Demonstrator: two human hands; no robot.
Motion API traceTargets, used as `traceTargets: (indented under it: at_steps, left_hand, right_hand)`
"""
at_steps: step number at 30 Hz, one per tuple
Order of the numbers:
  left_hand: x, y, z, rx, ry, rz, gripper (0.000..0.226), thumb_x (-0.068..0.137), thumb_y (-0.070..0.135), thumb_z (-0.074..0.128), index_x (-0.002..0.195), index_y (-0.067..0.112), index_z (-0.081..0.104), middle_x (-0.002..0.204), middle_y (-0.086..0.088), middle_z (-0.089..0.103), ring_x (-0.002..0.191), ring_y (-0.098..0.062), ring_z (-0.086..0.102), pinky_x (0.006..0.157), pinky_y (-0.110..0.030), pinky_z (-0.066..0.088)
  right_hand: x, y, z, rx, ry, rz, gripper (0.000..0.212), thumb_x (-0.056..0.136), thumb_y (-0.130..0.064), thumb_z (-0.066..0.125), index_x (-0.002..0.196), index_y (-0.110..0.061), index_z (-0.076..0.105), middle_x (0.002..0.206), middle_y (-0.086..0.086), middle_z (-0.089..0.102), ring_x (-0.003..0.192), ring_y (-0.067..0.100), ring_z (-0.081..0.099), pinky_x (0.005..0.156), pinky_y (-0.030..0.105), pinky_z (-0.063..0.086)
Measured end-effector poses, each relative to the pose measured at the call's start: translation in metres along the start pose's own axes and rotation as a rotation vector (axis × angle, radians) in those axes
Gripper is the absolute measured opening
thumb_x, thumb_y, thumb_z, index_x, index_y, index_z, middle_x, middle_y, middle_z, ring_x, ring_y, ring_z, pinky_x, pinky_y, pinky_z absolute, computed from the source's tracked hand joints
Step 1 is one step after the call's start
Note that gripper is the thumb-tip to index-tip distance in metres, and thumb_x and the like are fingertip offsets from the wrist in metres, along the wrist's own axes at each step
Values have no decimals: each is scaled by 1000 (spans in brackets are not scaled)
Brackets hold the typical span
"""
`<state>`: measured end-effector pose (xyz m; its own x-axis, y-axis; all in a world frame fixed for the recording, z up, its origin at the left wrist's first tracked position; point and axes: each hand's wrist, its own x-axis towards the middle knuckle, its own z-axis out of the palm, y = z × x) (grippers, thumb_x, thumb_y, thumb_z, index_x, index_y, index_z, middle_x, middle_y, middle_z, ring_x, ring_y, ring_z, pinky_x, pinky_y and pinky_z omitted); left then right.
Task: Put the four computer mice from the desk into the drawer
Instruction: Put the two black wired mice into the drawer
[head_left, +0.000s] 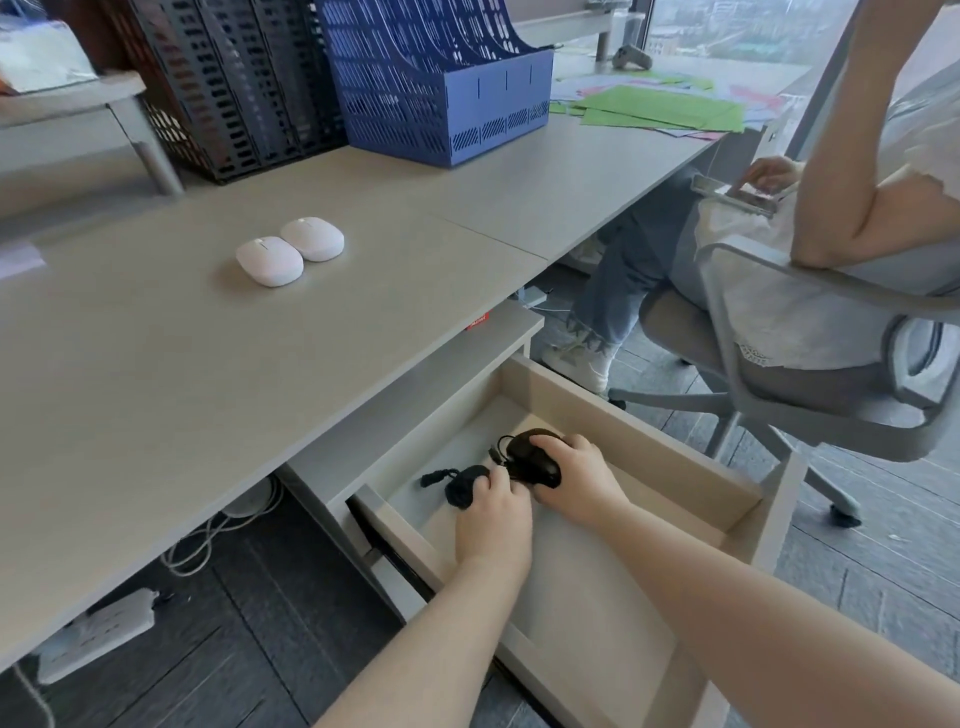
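Your left hand and right hand each grip a black mouse inside the open drawer; two white mice sit touching on the table.

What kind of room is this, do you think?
Most likely an office. A long grey desk carries a blue file rack and black file racks, a swivel office chair stands beside it, and the tall window overlooks buildings.
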<state>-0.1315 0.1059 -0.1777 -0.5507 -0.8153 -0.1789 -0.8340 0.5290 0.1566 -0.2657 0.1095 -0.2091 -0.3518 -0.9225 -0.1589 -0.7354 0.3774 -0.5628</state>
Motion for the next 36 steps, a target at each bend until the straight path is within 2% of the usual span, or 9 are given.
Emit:
traceTargets:
  at_steps: [4,8,13,18,22,26,28,32,36]
  left_hand:
    - [6,-1,7,-99,14,-57,38,85,5,59,119,13,47,134,-8,36,121,-27,37,94,-33,45]
    - [10,-3,12,-187,38,-183,49,83,17,64,124,17,38,133,-8,36,123,-28,36,93,-32,46]
    - [18,-11,12,-306,-24,-336,61,77,38,70,120,13,36,125,-9,42,114,-29,52,83,-37,50]
    - [21,-14,11,-252,-76,-345,64,75,45,71,122,14,39,126,-7,44,113,-28,52,83,-39,50]
    - [21,-17,0,-81,-104,-310,57,80,49,65,122,17,45,127,-5,51,117,-25,50,86,-36,48]
    - [18,-18,-32,44,-38,-211,32,89,37,56,115,20,53,122,-3,58,113,-24,54,80,-34,45]
    - [13,-17,-58,44,12,-134,26,90,35,52,111,19,55,117,-4,60,109,-27,56,77,-35,43]
    - [2,-21,-122,-2,226,12,22,93,33,46,101,16,56,108,-6,63,100,-29,60,71,-35,41]
    - [2,-44,-176,-132,434,-4,22,93,31,44,91,14,57,101,-6,64,92,-31,61,69,-34,43]
  right_hand:
    - [5,-2,5,-31,-19,-46,64,78,-24,66,137,-31,42,130,13,47,124,34,42,102,37,42]
    - [7,0,10,-91,-36,-58,68,80,-27,65,141,-31,35,142,10,39,131,33,39,101,39,45]
    - [5,3,11,-89,-77,-56,69,83,-29,64,144,-30,32,154,11,25,141,30,28,108,40,39]
    - [3,0,4,-89,-92,-65,69,84,-29,63,145,-30,29,154,10,27,140,29,31,108,38,39]
    - [-6,-10,-13,-143,-73,-83,59,89,-27,56,143,-24,33,145,7,40,133,30,39,102,39,44]
    - [-14,-29,-42,-168,-33,-118,43,92,-27,48,135,-23,45,130,5,57,122,28,51,96,40,48]
    - [-18,-43,-60,-137,28,-134,37,94,-27,46,131,-21,50,122,3,63,116,26,56,92,36,49]
    - [-21,-80,-90,-46,185,-210,29,94,-25,45,118,-22,61,112,0,70,105,24,63,88,35,52]
    - [-13,-128,-104,65,388,-275,27,94,-27,48,114,-19,64,101,2,73,95,23,66,85,36,52]
